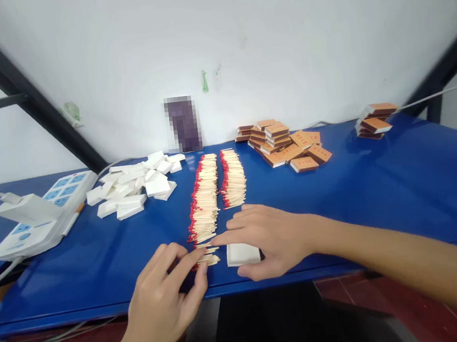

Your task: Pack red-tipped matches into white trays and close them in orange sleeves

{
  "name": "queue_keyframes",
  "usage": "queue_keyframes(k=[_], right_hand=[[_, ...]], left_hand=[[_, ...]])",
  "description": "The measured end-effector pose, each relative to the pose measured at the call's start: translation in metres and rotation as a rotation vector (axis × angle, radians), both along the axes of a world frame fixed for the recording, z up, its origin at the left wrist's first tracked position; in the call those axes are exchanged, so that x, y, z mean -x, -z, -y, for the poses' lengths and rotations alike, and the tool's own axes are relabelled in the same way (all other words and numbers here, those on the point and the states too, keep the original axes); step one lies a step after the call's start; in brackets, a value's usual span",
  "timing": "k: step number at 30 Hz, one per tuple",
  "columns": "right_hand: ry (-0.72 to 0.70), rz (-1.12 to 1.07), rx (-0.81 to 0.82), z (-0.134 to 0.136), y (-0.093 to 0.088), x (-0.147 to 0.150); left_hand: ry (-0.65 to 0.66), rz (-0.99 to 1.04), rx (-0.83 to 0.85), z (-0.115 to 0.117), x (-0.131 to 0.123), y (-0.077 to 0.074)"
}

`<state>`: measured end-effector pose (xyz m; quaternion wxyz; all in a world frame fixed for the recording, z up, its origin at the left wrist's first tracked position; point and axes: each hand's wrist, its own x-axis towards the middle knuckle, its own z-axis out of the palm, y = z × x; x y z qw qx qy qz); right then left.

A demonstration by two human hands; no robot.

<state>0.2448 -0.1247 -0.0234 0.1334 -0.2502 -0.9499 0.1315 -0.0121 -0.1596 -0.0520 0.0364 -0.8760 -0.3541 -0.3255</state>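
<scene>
Two rows of red-tipped matches run away from the front of the blue table, a longer row [204, 195] on the left and a shorter row [233, 178] beside it. At the near end of the longer row, my left hand [167, 286] has its thumb and index finger around a small group of matches. My right hand [270, 237] is over a white open tray [242, 253], thumb at its near side, index finger stretched left to the matches. Whether the tray has anything in it is hard to tell.
White trays [132, 184] lie heaped at the left, beside a power strip [42, 223] with a plugged-in adapter. Orange matchboxes [286, 143] are piled at the back, with a smaller stack [374, 120] farther right. A blurred dark item [185, 124] leans on the wall.
</scene>
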Motion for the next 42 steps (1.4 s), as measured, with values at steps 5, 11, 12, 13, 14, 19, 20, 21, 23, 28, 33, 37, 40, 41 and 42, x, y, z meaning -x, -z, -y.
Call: queue_keyframes(k=[5,11,12,13,14,19,20,21,23,28,33,37,40,41,42], right_hand=[[0.002,-0.014,0.004,-0.0005,0.0020,-0.0003],[-0.007,-0.019,-0.003,-0.0002,0.0025,-0.0004],[-0.007,-0.019,-0.003,-0.0001,0.0027,-0.0004],[-0.006,-0.021,-0.004,0.0000,0.0030,-0.0004],[-0.005,-0.023,-0.005,0.0001,0.0033,-0.0004],[-0.004,-0.027,-0.017,-0.0004,0.0049,-0.0006],[-0.003,-0.027,-0.019,-0.0005,0.0051,-0.0007],[-0.002,-0.027,-0.019,-0.0006,0.0052,-0.0008],[-0.004,-0.030,-0.018,-0.0008,0.0051,-0.0010],[-0.011,-0.025,-0.002,-0.0008,0.0028,-0.0013],[0.013,-0.005,0.009,-0.0014,0.0003,-0.0006],[0.014,-0.009,0.015,-0.0022,-0.0005,-0.0003],[0.013,-0.016,0.026,-0.0022,-0.0008,-0.0006],[0.013,-0.014,0.031,-0.0021,-0.0009,-0.0007],[0.013,-0.010,0.035,-0.0020,-0.0009,-0.0009]], left_hand=[[-0.094,-0.018,0.026,0.0012,0.0019,0.0030],[-0.108,-0.042,0.059,0.0018,0.0028,0.0020],[-0.109,-0.044,0.055,0.0018,0.0028,0.0021],[-0.112,-0.047,0.053,0.0018,0.0028,0.0023],[-0.113,-0.050,0.052,0.0017,0.0027,0.0025],[-0.125,-0.063,0.055,0.0010,0.0004,0.0025],[-0.127,-0.064,0.056,0.0008,-0.0001,0.0023],[-0.128,-0.063,0.057,0.0006,-0.0006,0.0021],[-0.127,-0.060,0.059,0.0004,-0.0007,0.0016],[-0.124,-0.057,0.109,0.0007,0.0018,0.0001],[-0.135,-0.062,0.135,0.0005,0.0032,-0.0006],[-0.135,-0.064,0.139,-0.0003,0.0025,-0.0012],[-0.129,-0.057,0.147,-0.0005,0.0021,-0.0021],[-0.127,-0.056,0.152,-0.0006,0.0021,-0.0025],[-0.127,-0.056,0.157,-0.0006,0.0022,-0.0028]])
